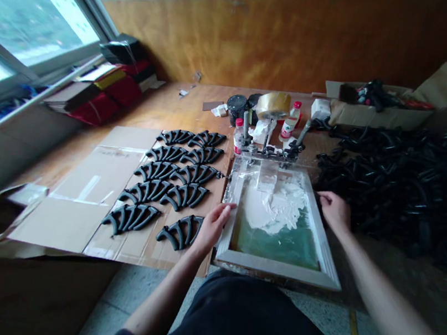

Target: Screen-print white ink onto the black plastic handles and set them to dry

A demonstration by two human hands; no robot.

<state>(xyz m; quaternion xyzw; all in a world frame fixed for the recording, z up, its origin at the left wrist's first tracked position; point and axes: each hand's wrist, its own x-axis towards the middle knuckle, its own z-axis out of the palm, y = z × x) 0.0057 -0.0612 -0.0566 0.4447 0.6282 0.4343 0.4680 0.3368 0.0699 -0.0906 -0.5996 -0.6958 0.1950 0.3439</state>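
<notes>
A silver-edged screen printing frame (280, 266) lies before me, with green mesh and a smear of white ink (279, 212) on its upper part. My left hand (212, 227) is at the frame's left edge, thumb and fingers closed on the rim. Beside the right edge is my right hand (335, 211), its fingers curled together toward the rim; what they hold, if anything, is hidden. A clear squeegee-like block (267, 179) sits in the ink. Behind it, a metal clamp stand (267, 153) joins the frame's far side.
Left of the frame, black fan-shaped ribbed parts (148, 190) lie in two columns on flattened cardboard (69, 217). A heap of black parts (392, 187) fills the right. Behind stand tape (273, 106), red-capped bottles (290, 122), a black tub (236, 109) and an open carton (378, 116).
</notes>
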